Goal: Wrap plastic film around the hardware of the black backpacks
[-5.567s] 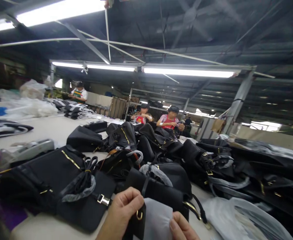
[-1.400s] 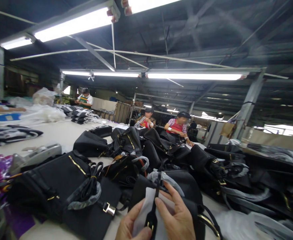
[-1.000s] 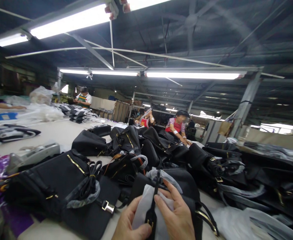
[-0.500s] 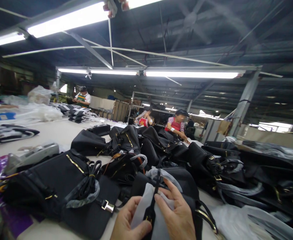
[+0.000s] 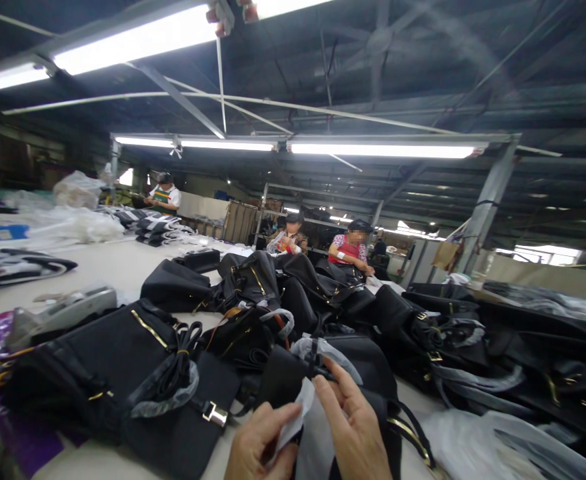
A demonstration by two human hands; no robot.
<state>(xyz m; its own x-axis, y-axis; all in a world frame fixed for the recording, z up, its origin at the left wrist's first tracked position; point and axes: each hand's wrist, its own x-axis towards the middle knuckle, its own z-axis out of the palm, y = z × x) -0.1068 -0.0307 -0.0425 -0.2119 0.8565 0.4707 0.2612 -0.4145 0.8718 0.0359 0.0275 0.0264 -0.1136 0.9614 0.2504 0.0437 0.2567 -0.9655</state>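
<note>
At the bottom edge my left hand is closed, pinching a sheet of white wrapping tissue between thumb and fingers. My right hand lies over the same tissue, fingers together and pressed on it. Both hands sit on a black handbag whose strap, wrapped in tissue, shows just above my fingers. The strap tab that I held is hidden under the folded tissue.
Several black handbags with gold fittings cover the pale table; a large flat one lies to my left. Clear plastic bags lie at the right. Three other people work further along the table. A tape dispenser sits left.
The white tissue, spread flat behind the black strap tab before, is now folded over it by my left hand. My right fingers stay pressed on top.
</note>
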